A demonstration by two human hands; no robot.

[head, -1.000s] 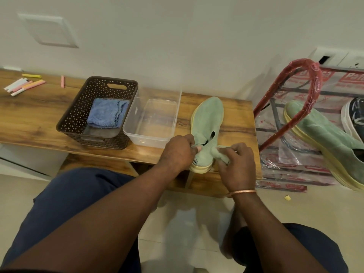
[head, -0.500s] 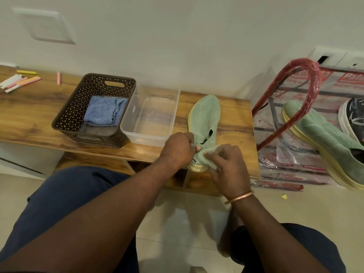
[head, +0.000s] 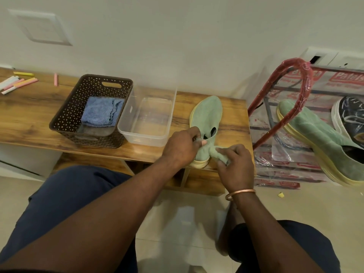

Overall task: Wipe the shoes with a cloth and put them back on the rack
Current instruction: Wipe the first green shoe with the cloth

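The left hand (head: 181,148) grips the collar of the green slip-on shoe (head: 206,115) on the wooden bench (head: 232,119), and the right hand (head: 234,164), just beside it, clutches a green cloth (head: 217,155) against the heel.

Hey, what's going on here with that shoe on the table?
A person is cleaning a pale green slip-on shoe with a yellow sole on the wooden table. The left hand grips the shoe at its opening, while the right hand pinches a bunched green cloth against its heel end. Its matching green shoe lies on the red-framed rack beside a dark shoe. A blue cloth lies in the brown perforated basket, next to a clear plastic tub.
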